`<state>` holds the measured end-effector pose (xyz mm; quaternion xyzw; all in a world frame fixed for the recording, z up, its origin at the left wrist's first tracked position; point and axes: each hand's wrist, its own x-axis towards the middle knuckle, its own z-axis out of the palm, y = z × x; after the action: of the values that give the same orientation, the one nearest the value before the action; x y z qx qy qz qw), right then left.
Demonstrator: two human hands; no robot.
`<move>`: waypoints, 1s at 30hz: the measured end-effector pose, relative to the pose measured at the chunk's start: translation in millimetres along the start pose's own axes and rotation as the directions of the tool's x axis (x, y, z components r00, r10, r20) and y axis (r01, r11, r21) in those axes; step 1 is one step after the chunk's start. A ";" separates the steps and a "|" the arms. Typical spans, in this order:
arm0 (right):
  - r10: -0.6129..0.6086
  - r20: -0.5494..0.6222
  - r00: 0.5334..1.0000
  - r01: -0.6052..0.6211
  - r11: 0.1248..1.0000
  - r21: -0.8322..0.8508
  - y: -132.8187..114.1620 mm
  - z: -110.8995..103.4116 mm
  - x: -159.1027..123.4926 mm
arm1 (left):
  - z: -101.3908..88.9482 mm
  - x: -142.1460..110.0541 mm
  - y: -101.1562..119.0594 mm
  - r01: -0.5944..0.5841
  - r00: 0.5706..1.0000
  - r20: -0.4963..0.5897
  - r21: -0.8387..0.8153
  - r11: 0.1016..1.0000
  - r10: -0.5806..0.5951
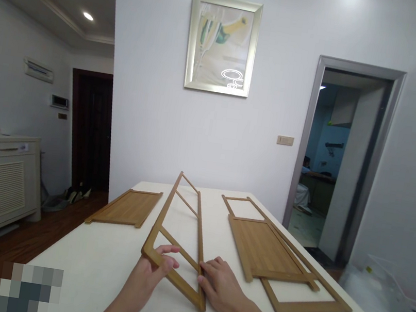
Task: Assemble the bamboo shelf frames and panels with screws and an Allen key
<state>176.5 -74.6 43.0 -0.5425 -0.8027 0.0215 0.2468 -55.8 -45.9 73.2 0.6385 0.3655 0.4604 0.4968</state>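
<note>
Wooden frame (165, 209) is held over table (71, 260), long axis approx. 12 o'clock, at 1 from L hand (149, 275) (fingers curled abt. near bar (184, 289)), 11 from R hand (220, 284) (fingers closed on R rail (200, 233)), neither nearer.

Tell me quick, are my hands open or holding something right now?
Left hand: holding the tilted wooden frame by its near bar.
Right hand: closed on the same frame's right rail.
</note>
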 end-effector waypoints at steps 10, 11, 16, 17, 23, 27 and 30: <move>-0.076 0.050 0.996 0.078 0.996 -0.038 -6.4 -4.1 -2.0 | 10.9 -4.9 -2.2 -0.041 0.992 -0.111 0.211 0.977 0.066; -0.076 0.046 0.996 0.077 0.997 -0.023 -5.9 -4.0 -2.1 | 7.5 -4.8 0.4 -0.030 0.985 -0.154 0.263 0.964 0.073; 0.029 0.008 1.000 -0.030 0.985 0.168 -1.8 -4.1 -2.2 | -5.7 -6.3 11.8 0.043 0.948 -0.306 0.387 0.921 0.084; 0.057 0.016 0.998 -0.059 0.976 0.208 -1.4 -5.1 -2.4 | -6.6 -7.2 13.6 0.053 0.944 -0.318 0.395 0.917 0.082; 0.070 0.260 0.963 -0.159 0.927 0.339 -4.4 -23.7 -5.7 | -5.3 -12.0 21.8 0.150 0.920 -0.390 0.435 0.888 0.036; -0.027 0.542 0.840 -0.230 0.887 0.400 -13.8 -37.4 -9.2 | -2.7 -13.4 25.4 0.153 0.922 -0.386 0.461 0.874 0.042; -0.072 0.668 0.741 -0.253 0.891 0.377 -23.2 -39.1 -10.4 | -0.3 -14.5 24.9 0.124 0.929 -0.364 0.484 0.866 0.070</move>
<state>176.0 -102.4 80.4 -0.4670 -0.7822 0.4081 0.0598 -60.4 -65.2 94.1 0.6413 0.5677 0.4551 0.2437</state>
